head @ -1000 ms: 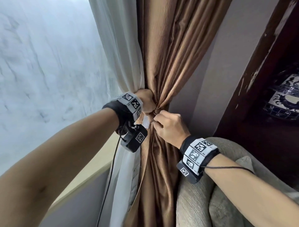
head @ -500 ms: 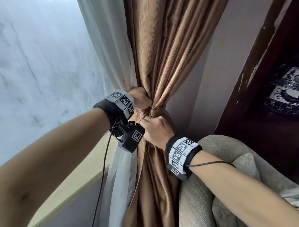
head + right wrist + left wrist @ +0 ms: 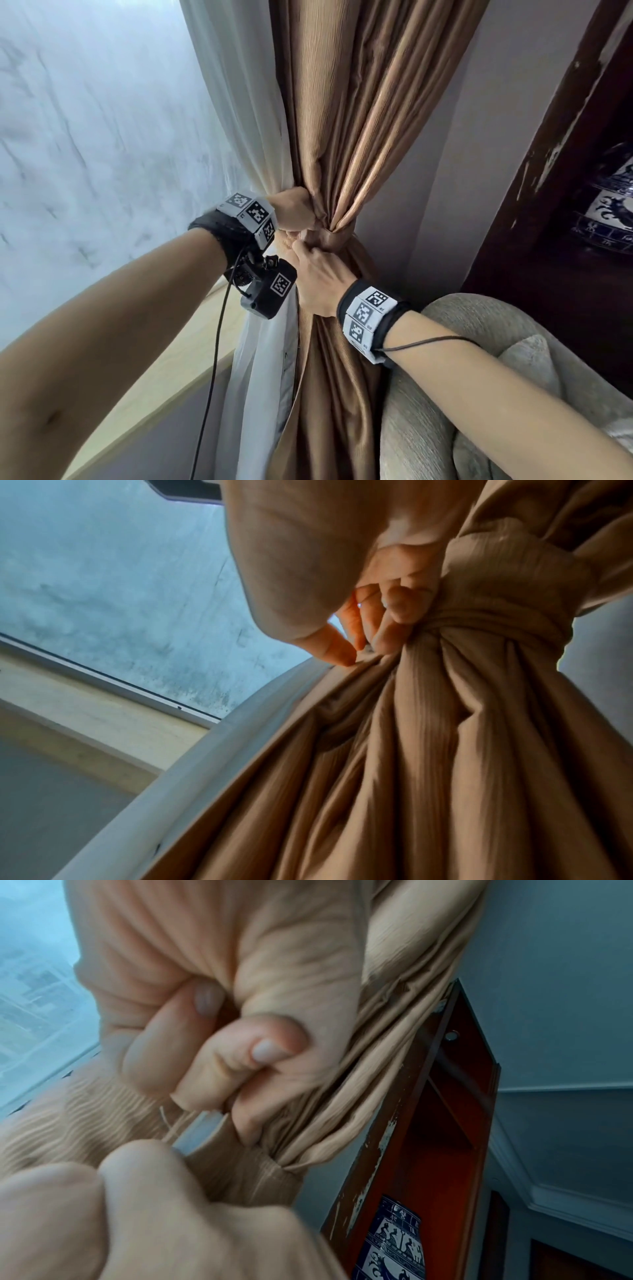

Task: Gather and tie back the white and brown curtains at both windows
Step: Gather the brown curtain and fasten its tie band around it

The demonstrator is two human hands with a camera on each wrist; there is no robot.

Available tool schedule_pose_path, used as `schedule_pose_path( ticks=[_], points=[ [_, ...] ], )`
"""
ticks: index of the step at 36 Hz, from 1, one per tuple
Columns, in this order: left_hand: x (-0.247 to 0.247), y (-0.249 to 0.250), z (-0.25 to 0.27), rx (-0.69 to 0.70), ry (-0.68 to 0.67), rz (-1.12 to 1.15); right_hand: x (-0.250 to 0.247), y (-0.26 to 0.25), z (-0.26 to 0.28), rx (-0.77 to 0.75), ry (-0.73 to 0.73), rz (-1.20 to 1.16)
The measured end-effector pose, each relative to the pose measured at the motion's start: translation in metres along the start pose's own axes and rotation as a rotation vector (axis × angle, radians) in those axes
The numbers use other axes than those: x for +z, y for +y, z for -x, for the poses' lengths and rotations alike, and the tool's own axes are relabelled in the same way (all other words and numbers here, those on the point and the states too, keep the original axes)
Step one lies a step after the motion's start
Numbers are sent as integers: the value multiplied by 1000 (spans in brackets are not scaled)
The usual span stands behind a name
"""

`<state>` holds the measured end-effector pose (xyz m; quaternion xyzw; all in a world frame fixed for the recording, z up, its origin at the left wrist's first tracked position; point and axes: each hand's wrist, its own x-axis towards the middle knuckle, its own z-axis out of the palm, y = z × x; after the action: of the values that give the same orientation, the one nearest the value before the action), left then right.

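The brown curtain and the white curtain hang bunched together at the window's right side. A brown fabric tieback band cinches them at the waist. My left hand grips the gathered brown folds just above the band, and the left wrist view shows its fingers curled into the cloth. My right hand sits right beneath it. Its fingers pinch the tieback band where it wraps the brown curtain. The band's ends are hidden behind the hands.
A grey upholstered armchair presses against the curtain at lower right. A dark wooden cabinet holding a blue and white vase stands to the right. The pale window sill and frosted window pane are on the left.
My right hand has shifted left and up, closing in under the left hand at the band. The left hand keeps its grip on the bunched folds.
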<state>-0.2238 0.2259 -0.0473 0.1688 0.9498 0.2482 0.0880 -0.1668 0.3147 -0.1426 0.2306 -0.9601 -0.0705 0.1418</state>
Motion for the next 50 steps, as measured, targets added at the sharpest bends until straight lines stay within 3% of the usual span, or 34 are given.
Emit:
schedule_pose_path(
  ticks=[3, 7, 9, 13, 16, 18, 20, 24, 31, 35, 41, 45, 50],
  points=[
    [2, -2, 1, 45, -1, -20, 6, 6, 1, 14, 26, -145],
    [1, -9, 3, 116, -8, -15, -1, 26, 15, 59, -9, -556],
    [1, -8, 8, 153, -32, -3, -9, 40, 25, 214, 58, -671],
    [6, -4, 16, 177, -9, -38, -7, 78, 38, 571, 343, -777],
    [14, -2, 19, 169, 32, -132, -5, 98, 39, 707, 308, -850],
    [19, 0, 21, 184, 83, -208, 2, 101, 36, 702, 236, -947],
    [22, 2, 24, 202, 100, -195, 7, 96, 33, 637, 258, -1055],
    [19, -2, 33, 199, 26, -52, 18, 89, 32, 545, 295, -1237],
    [14, -11, 50, 147, -49, 46, 32, 97, 37, 572, 131, -947],
    [16, -6, 68, 134, 69, 217, 24, 90, 39, 712, 290, -996],
    [22, 3, 93, 99, 335, 327, -4, 62, 42, 704, 376, -1070],
    [29, 4, 111, 22, 345, 303, -19, 44, 52, 677, 373, -1097],
    [34, -4, 142, -73, 352, 279, -60, 6, 58, 504, 378, -1162]
  ],
)
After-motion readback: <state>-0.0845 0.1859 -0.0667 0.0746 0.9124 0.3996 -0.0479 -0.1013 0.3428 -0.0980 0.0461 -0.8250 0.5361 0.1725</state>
